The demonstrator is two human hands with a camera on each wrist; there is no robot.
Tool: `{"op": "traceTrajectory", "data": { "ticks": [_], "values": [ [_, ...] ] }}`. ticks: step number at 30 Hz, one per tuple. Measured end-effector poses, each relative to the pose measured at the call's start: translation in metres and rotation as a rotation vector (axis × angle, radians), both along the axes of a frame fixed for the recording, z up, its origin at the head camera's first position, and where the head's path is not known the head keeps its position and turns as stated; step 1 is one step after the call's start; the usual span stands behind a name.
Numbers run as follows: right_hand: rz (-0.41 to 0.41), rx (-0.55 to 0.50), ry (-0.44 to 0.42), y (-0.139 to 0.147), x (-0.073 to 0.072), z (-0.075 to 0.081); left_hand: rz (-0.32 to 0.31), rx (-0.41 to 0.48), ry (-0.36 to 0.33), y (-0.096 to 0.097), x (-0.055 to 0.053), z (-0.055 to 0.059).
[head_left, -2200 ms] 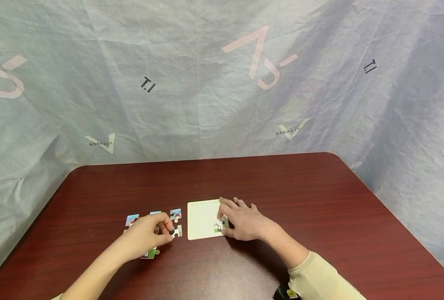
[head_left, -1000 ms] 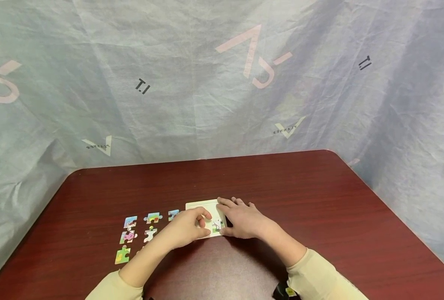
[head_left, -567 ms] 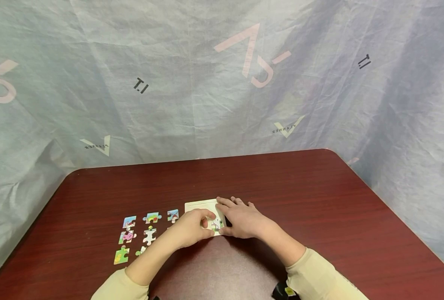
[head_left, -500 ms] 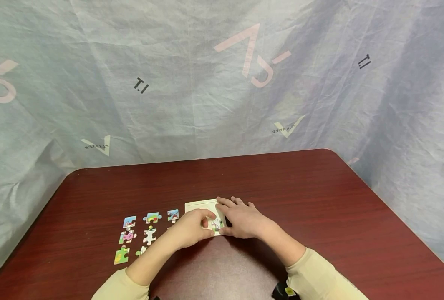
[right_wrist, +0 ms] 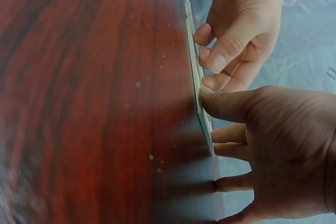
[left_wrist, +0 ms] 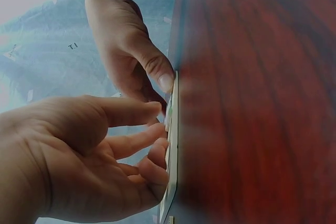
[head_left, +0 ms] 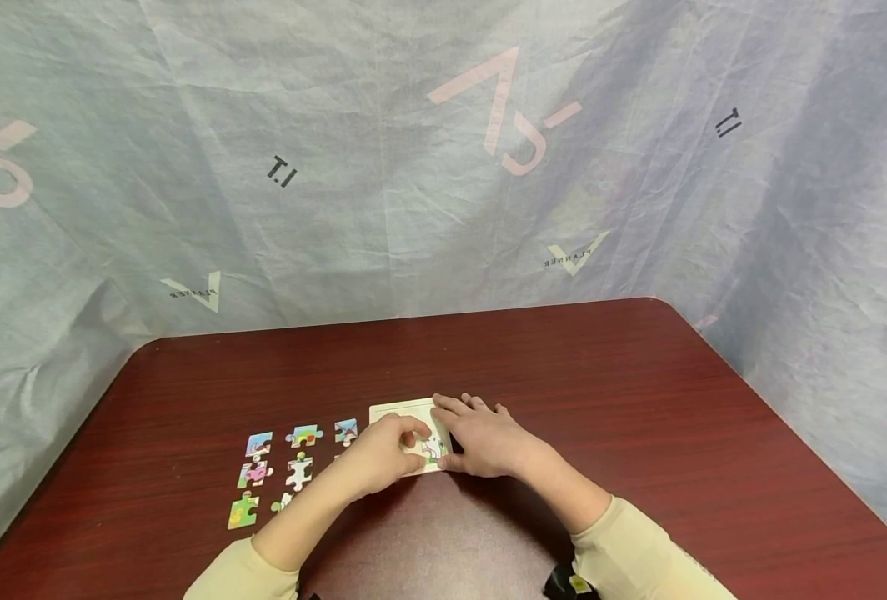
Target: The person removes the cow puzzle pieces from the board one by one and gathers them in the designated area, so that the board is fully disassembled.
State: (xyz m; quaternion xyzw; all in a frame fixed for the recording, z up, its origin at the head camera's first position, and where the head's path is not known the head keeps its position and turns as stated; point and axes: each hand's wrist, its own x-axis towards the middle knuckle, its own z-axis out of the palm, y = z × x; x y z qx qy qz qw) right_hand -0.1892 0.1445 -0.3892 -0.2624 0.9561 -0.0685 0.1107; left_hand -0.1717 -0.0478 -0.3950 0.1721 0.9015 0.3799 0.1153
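A cream puzzle tray [head_left: 398,407] lies flat on the table, partly covered by both hands. Puzzle pieces [head_left: 433,450] with a picture sit at its right side. My left hand [head_left: 379,457] is over the tray, its thumb and fingers loosely bent and apart; in the left wrist view some fingertips touch the tray top and no piece shows between them. My right hand [head_left: 491,442] rests at the tray's right edge with fairly straight, spread fingers. In the right wrist view its thumb presses the tray's near edge [right_wrist: 193,72].
Several loose puzzle pieces [head_left: 299,472] lie in rows on the dark red table [head_left: 563,367], left of the tray; my left forearm hides some. A black object with a yellow label [head_left: 567,582] is by the right sleeve. A grey printed cloth [head_left: 383,167] hangs behind.
My left hand has moved right from the loose pieces, where it pinched a puzzle piece, to the tray. Its fingers have since spread apart slightly. The right hand has stayed at the tray's edge.
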Motion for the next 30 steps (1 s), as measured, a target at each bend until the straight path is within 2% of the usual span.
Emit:
{"op": "traceTrajectory", "data": {
  "ticks": [5,12,22,30],
  "values": [
    [-0.002,0.005,0.003,-0.0002,0.0001,0.0000,0.017,0.059,0.015,0.0009,-0.0005,0.0003],
    [-0.010,0.002,-0.002,-0.0004,0.0007,-0.0005,0.009,0.149,0.013,0.0017,-0.0003,0.0002],
    [-0.004,-0.001,-0.010,0.0000,-0.0005,-0.0018,0.015,0.156,0.046,0.0028,-0.0020,-0.0049],
    [-0.001,-0.005,0.013,-0.0001,-0.0006,-0.0014,0.097,0.136,0.111,0.0026,-0.0011,-0.0044]
  ]
}}
